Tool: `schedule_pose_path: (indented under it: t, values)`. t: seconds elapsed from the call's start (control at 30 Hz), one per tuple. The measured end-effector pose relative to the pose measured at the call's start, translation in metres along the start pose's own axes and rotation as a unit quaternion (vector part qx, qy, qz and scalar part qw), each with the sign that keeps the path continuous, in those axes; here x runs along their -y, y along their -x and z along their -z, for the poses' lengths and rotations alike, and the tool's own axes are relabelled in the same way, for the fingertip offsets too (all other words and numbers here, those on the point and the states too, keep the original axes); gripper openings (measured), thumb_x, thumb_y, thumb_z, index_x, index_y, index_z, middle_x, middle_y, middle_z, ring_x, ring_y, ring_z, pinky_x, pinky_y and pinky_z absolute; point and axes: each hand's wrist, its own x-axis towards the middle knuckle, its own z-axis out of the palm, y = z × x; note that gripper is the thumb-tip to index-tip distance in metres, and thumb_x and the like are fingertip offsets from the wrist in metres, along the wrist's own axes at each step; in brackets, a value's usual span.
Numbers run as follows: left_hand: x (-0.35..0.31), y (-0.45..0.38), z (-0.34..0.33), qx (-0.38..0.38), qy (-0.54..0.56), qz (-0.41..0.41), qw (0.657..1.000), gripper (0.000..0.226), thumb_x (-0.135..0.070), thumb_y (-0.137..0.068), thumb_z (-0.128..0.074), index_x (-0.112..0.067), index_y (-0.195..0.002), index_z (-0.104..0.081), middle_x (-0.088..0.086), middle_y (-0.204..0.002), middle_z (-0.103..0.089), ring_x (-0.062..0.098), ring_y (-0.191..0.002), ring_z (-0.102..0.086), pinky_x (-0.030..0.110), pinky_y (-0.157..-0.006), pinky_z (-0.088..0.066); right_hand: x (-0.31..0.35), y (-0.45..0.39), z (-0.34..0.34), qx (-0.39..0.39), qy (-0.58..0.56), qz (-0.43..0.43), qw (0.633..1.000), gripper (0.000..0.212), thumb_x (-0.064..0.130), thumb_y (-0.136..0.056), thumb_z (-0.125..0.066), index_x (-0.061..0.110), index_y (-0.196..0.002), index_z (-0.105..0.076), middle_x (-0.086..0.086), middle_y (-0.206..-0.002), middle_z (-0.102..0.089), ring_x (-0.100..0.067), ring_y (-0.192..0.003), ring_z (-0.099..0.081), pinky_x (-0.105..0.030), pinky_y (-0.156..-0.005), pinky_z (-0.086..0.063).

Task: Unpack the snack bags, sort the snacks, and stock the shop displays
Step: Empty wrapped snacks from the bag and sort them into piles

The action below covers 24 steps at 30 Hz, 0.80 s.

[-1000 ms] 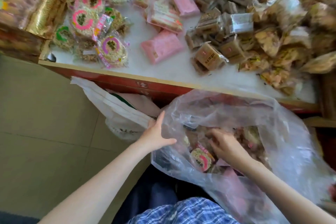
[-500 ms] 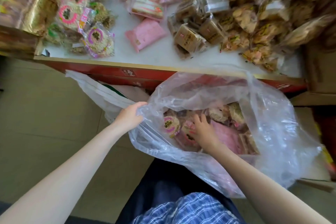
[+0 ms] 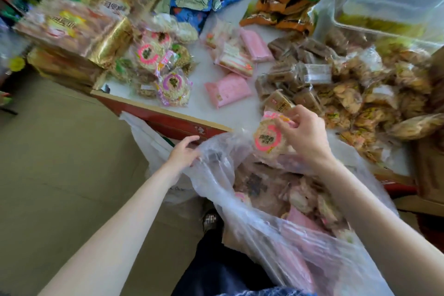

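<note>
The right hand (image 3: 306,136) pinches a round pink-ringed snack packet (image 3: 268,138) above the clear plastic bag (image 3: 252,223), just off the table's (image 3: 197,103) near edge. The left hand (image 3: 183,152) grips the bag's rim at its left side. More round packets (image 3: 173,85) lie near the table's near-left corner.

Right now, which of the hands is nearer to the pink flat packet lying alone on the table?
Right. The right hand, holding a round snack, is just right of and below the pink packet; the left hand grips the bag rim farther below.
</note>
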Motion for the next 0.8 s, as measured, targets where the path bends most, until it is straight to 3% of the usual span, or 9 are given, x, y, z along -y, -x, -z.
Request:
schedule_pose_path:
  t: [0.07, 0.1, 0.2, 0.3, 0.37, 0.43, 0.53, 0.63, 0.8]
  values:
    - [0.008, -0.002, 0.01, 0.026, -0.023, 0.001, 0.999, 0.048, -0.005, -0.091, -0.052, -0.02, -0.135, -0.042, 0.005, -0.079, -0.058, 0.013, -0.069, -0.052, 0.02, -0.059, -0.04, 0.032, -0.021, 0.001, 0.025, 0.127, 0.031, 0.991, 0.03, 0.036, -0.084, -0.065, 0.012, -0.101, -0.063, -0.011, -0.094, -0.066, -0.031, -0.093, -0.06, -0.029, -0.069, -0.04]
    - [0.012, -0.004, 0.014, 0.036, -0.038, 0.003, 0.999, 0.049, -0.004, -0.09, -0.052, -0.02, -0.136, -0.041, 0.005, -0.081, -0.059, 0.012, -0.072, -0.053, 0.018, -0.059, -0.04, 0.05, -0.031, -0.002, 0.018, 0.128, 0.05, 0.99, 0.03, 0.035, -0.084, -0.064, 0.011, -0.101, -0.063, -0.011, -0.095, -0.066, -0.03, -0.093, -0.06, -0.031, -0.071, -0.042]
    - [0.019, -0.013, 0.028, 0.037, -0.054, 0.025, 0.998, 0.05, 0.0, -0.089, -0.055, -0.018, -0.133, -0.043, 0.005, -0.086, -0.06, 0.013, -0.076, -0.057, 0.018, -0.06, -0.042, 0.104, -0.061, -0.031, 0.03, -0.016, 0.082, 0.996, 0.027, 0.03, -0.086, -0.065, 0.008, -0.101, -0.059, -0.007, -0.086, -0.064, -0.024, -0.075, -0.062, -0.036, -0.069, -0.049]
    - [0.016, -0.02, 0.039, 0.055, -0.065, 0.027, 0.996, 0.049, 0.001, -0.088, -0.056, -0.02, -0.13, -0.045, 0.006, -0.09, -0.062, 0.015, -0.078, -0.059, 0.017, -0.06, -0.044, 0.139, -0.096, -0.081, 0.104, -0.167, 0.006, 0.98, 0.025, 0.021, -0.087, -0.066, 0.009, -0.099, -0.049, -0.006, -0.071, -0.061, -0.018, -0.051, -0.057, -0.035, -0.056, -0.052]
    - [0.011, -0.024, 0.045, 0.07, -0.08, 0.018, 0.994, 0.05, 0.002, -0.088, -0.056, -0.022, -0.13, -0.044, 0.009, -0.096, -0.061, 0.018, -0.082, -0.058, 0.017, -0.063, -0.045, 0.16, -0.125, -0.112, 0.109, -0.256, -0.048, 0.959, 0.026, 0.018, -0.086, -0.065, 0.005, -0.1, -0.048, -0.007, -0.071, -0.061, -0.019, -0.054, -0.059, -0.038, -0.063, -0.055]
    - [0.006, -0.03, 0.05, 0.089, -0.087, 0.008, 0.992, 0.052, 0.002, -0.088, -0.055, -0.024, -0.131, -0.043, 0.008, -0.097, -0.059, 0.017, -0.082, -0.057, 0.018, -0.065, -0.046, 0.185, -0.15, -0.131, 0.105, -0.315, -0.071, 0.941, 0.032, 0.022, -0.086, -0.065, 0.002, -0.105, -0.049, -0.012, -0.088, -0.063, -0.024, -0.068, -0.066, -0.042, -0.074, -0.058]
    - [0.0, -0.036, 0.052, 0.114, -0.108, -0.009, 0.987, 0.051, 0.001, -0.087, -0.055, -0.029, -0.127, -0.044, 0.005, -0.098, -0.055, 0.019, -0.083, -0.058, 0.027, -0.071, -0.049, 0.216, -0.168, -0.143, 0.121, -0.367, -0.074, 0.919, 0.039, 0.022, -0.092, -0.059, 0.005, -0.121, -0.04, -0.015, -0.113, -0.054, -0.025, -0.077, -0.067, -0.036, -0.069, -0.06]
    - [-0.002, -0.037, 0.046, 0.117, -0.162, -0.047, 0.979, 0.033, -0.001, -0.089, -0.053, -0.029, -0.106, -0.046, 0.0, -0.093, -0.05, 0.018, -0.077, -0.057, 0.027, -0.065, -0.046, 0.204, -0.161, -0.148, 0.105, -0.334, -0.099, 0.932, 0.041, 0.022, -0.091, -0.056, 0.003, -0.124, -0.038, -0.017, -0.124, -0.047, -0.03, -0.096, -0.063, -0.034, -0.068, -0.059]
    - [0.008, -0.032, 0.035, 0.111, -0.207, -0.091, 0.968, 0.028, -0.001, -0.093, -0.043, -0.025, -0.081, -0.05, 0.0, -0.086, -0.054, 0.01, -0.063, -0.046, 0.018, -0.053, -0.033, 0.102, -0.094, -0.104, 0.062, -0.232, -0.04, 0.97, 0.021, 0.009, -0.089, -0.052, 0.007, -0.11, -0.052, -0.011, -0.116, -0.055, -0.027, -0.094, -0.063, -0.034, -0.071, -0.057]
